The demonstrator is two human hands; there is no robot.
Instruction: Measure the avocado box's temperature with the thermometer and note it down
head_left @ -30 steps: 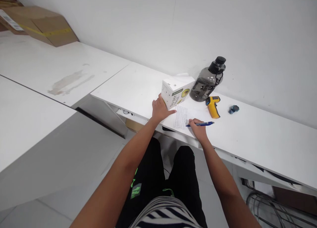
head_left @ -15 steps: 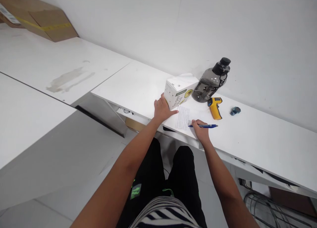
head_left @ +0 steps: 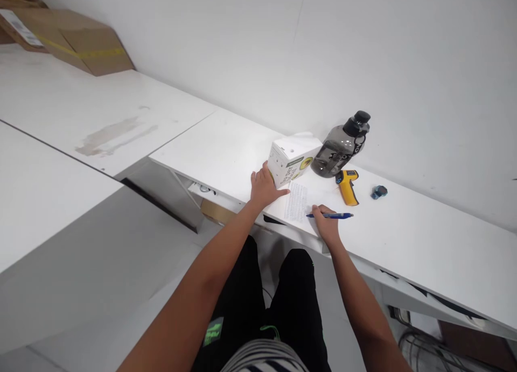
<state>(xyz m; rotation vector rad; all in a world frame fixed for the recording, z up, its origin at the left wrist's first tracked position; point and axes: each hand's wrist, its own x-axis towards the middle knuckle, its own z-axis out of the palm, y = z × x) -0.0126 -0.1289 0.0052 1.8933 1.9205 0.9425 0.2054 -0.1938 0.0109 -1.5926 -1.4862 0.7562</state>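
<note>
My right hand (head_left: 326,224) is closed around a blue pen (head_left: 341,216), its tip down at the right side of a sheet of paper (head_left: 297,201) covered with handwritten lines. My left hand (head_left: 264,188) lies at the sheet's left side with thumb stretched out and fingers apart. Its fingertips are against the lower left side of a white carton (head_left: 279,165) with avocado pictures and printed lettering. The carton stands upright at the top of the writing and hides part of the sheet.
Behind the carton stands a dark translucent bottle (head_left: 337,148) by the wall. A yellow infrared thermometer (head_left: 347,189) and a small blue-banded watch (head_left: 378,192) lie to the right. Cardboard boxes (head_left: 97,46) sit far left. The white desk's (head_left: 424,232) front edge runs above my knees.
The view has tilted slightly, so the desk and its things sit lower in the picture. Both hands keep nearly the same places on the paper, the pen still in my right hand.
</note>
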